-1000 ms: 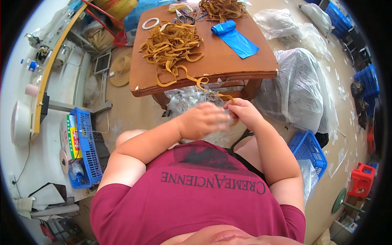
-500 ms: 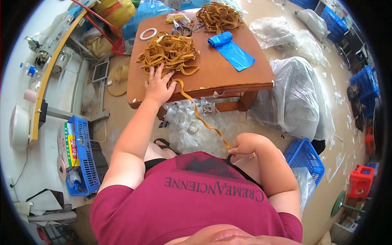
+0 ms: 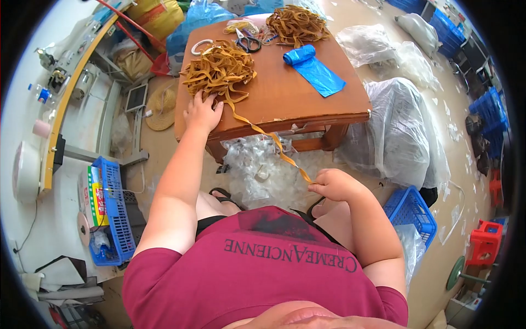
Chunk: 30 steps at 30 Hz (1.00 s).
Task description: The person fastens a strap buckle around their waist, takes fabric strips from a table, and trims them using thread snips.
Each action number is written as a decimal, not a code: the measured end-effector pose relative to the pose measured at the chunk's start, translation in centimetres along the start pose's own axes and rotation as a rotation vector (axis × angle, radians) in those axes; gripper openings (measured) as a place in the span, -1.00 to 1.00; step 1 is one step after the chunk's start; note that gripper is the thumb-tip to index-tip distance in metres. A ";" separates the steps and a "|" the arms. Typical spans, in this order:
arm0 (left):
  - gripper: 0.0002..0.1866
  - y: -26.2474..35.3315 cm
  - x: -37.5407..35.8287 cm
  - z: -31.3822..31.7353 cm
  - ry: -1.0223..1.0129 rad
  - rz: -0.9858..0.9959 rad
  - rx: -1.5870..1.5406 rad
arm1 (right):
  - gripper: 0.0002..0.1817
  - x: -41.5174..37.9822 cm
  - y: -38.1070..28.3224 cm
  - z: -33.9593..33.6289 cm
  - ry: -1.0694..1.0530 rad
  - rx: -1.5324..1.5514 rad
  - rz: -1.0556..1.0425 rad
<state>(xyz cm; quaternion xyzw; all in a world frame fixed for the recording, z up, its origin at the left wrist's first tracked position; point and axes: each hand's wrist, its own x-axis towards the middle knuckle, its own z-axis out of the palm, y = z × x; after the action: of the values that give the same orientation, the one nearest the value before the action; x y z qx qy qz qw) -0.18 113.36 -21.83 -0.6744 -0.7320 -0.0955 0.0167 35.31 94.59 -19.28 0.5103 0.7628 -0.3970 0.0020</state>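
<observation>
My left hand [image 3: 203, 114] rests at the table's near left edge, fingers slightly apart, fingertips touching the lower side of a tangled pile of mustard-brown straps [image 3: 216, 68]. From that pile a single strap [image 3: 276, 145] runs over the table edge and down to the right. Its far end is pinched between the thumb and fingers of my right hand [image 3: 334, 185], held in front of my body. A second strap pile [image 3: 297, 24] lies at the table's far side. Scissors [image 3: 248, 41] and a white ring [image 3: 201, 47] lie behind the nearer pile.
Blue plastic film [image 3: 315, 70] lies partly unrolled on the brown table [image 3: 274, 101]. Beneath the table are clear plastic bags [image 3: 252, 164]. A large wrapped bundle [image 3: 397, 131] stands to the right, above a blue basket [image 3: 412, 213]. Another blue basket [image 3: 116, 208] stands left.
My right hand has moved up and slightly right, drawing the strap out longer and straighter. My left hand has shifted slightly left, and the nearer pile appears farther left.
</observation>
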 end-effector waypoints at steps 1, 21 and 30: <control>-0.50 0.0 0.3 -0.1 -0.022 -0.022 0.000 | -0.56 0.0 -0.2 0.2 -0.017 0.029 0.048; -0.42 -1.2 6.1 1.2 -0.120 -0.037 -0.018 | -0.58 4.9 -2.0 1.8 -0.048 -0.056 -0.044; -0.53 0.4 5.2 -9.2 -0.335 0.226 0.238 | -0.81 8.5 -1.6 -1.2 0.556 0.140 -0.310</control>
<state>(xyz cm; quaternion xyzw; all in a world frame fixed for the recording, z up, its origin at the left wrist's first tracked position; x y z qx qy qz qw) -1.20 117.05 -11.91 -0.7518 -0.6505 0.1071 -0.0149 30.48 101.67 -20.94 0.4759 0.7737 -0.2892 -0.3021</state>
